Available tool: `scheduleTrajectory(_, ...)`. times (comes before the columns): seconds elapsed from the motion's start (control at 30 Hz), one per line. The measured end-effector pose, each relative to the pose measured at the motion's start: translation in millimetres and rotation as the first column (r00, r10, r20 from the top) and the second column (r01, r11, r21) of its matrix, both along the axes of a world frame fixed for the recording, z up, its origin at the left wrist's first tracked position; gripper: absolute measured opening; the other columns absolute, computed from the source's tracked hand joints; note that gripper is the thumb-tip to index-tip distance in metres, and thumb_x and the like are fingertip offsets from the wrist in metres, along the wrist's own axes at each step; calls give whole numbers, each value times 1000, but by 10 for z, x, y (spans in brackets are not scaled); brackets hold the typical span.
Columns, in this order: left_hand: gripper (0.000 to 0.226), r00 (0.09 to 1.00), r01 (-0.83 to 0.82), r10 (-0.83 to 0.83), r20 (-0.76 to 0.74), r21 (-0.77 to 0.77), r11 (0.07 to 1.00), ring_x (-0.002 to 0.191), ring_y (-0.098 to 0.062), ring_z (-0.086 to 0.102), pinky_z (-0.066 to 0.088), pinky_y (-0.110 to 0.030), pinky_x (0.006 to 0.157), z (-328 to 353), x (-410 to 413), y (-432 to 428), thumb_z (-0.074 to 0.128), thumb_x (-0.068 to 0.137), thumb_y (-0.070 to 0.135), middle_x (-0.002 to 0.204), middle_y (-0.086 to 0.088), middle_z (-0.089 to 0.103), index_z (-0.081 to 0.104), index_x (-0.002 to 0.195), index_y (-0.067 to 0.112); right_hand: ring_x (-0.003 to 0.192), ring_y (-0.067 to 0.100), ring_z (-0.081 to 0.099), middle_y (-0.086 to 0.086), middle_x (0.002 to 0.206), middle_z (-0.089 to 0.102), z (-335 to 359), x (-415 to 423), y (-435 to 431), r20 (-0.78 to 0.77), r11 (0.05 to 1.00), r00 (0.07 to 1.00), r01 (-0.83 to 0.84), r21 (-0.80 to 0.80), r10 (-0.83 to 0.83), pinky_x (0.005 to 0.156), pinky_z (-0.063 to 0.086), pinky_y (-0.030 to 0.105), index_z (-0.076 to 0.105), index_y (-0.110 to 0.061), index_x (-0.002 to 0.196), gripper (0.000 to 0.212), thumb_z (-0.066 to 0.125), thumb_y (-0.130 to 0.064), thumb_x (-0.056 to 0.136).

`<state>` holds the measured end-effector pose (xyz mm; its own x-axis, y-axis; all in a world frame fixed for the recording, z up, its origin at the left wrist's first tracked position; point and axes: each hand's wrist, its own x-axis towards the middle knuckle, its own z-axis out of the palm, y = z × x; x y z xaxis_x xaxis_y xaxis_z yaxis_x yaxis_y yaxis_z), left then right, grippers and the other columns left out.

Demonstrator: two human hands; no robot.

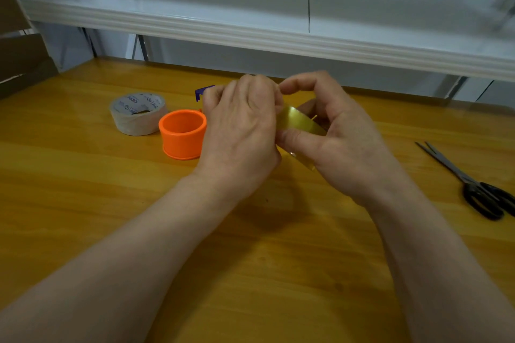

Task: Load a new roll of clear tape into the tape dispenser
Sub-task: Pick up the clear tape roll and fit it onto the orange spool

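A roll of clear, yellowish tape [299, 121] is held between both hands above the wooden table [250, 231]. My left hand [241, 131] covers its left side, fingers curled over the top. My right hand [331, 131] grips its right side, thumb pressed on the outer tape surface and forefinger bent over the top edge. An orange plastic ring [182, 138], the dispenser's core, stands upright on the table just left of my left hand. A purple plastic part [203, 91] of the dispenser shows behind my left hand, mostly hidden.
A used roll with a printed cardboard core [138, 113] lies flat left of the orange ring. Black-handled scissors [471, 181] lie near the table's right edge. A white shelf [278, 28] overhangs the back of the table. Cardboard boxes [19, 58] stand at the far left.
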<state>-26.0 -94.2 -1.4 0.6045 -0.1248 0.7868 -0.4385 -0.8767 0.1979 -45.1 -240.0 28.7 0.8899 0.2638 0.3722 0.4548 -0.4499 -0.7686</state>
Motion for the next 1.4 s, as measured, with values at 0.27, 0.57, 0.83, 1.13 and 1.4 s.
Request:
scheduleTrajectory(0.27, 29, 994, 100, -103, 46, 53, 994, 77, -28, 53, 24, -35, 79, -6, -13, -24, 39, 68, 3, 84, -10, 53, 41, 94, 14, 82, 26, 71, 1, 80, 69, 18, 27, -44, -86, 991, 996, 14, 133, -2, 76, 61, 54, 68, -32, 94, 31, 76, -15, 69)
scheduleTrajectory(0.57, 18, 989, 109, -114, 94, 56, 992, 76, -27, 50, 24, -34, 79, 34, -65, -28, 42, 80, 4, 84, -12, 54, 44, 96, 12, 76, 15, 69, -8, 73, 68, 5, 47, -26, -60, 979, 997, -25, 201, 38, 69, 61, 41, 69, -34, 86, 21, 73, -18, 73)
scheduleTrajectory(0.83, 14, 988, 150, -143, 52, -206, 967, 84, -28, 55, 44, -49, 80, 69, -129, 14, 44, 92, 2, 91, -8, 57, 54, 99, 9, 63, 14, 55, 8, 73, 60, -47, 89, -46, -66, 984, 997, 43, 175, -32, 55, 49, 32, 68, -26, 83, 15, 74, -12, 85)
scheduleTrajectory(1.13, 11, 865, 158, -401, -302, -595, 788, 97, -4, 57, 47, -21, 83, 52, -96, 181, 56, 100, 23, 107, 9, 59, 58, 111, 24, 61, 2, 56, -8, 69, 61, -72, 142, -80, -119, 965, 988, 126, 228, -100, 51, 44, 12, 69, -27, 83, 15, 69, -16, 94)
scheduleTrajectory(1.4, 13, 770, 133, -480, -419, -631, 764, 102, -8, 63, 55, -37, 83, 44, -99, 128, 70, 90, 31, 109, 8, 64, 65, 101, 31, 69, 3, 62, -7, 77, 68, -66, 133, -86, -207, 951, 975, 143, 275, -87, 58, 50, 15, 71, -24, 80, 16, 72, -13, 92)
